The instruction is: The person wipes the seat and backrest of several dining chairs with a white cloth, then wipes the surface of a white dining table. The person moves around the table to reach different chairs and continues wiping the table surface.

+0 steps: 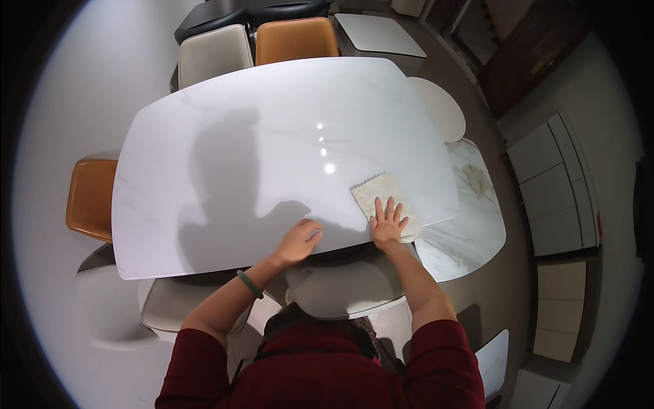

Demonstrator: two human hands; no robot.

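My right hand (389, 227) lies flat with fingers spread on a cream cloth (369, 190) with a zigzag edge. The cloth is spread near the front right edge of a glossy white marble-look table (286, 97), one corner reaching that edge. Further left, my left hand (299, 240) is at the table's front edge, fingers curved and thumb apart, with nothing in it. Whether its fingertips touch the top, I cannot tell. A green bangle (250, 284) circles my left wrist. My shadow falls across the tabletop.
Beside the table's right end stands a lower marble-look surface (460, 250) bearing a crumpled beige piece (476, 180), perhaps cloth. Orange chairs (296, 40) (91, 198) and a light grey chair (214, 53) surround the table. A grey seat (347, 286) is before me. Cabinets (552, 191) line the right wall.
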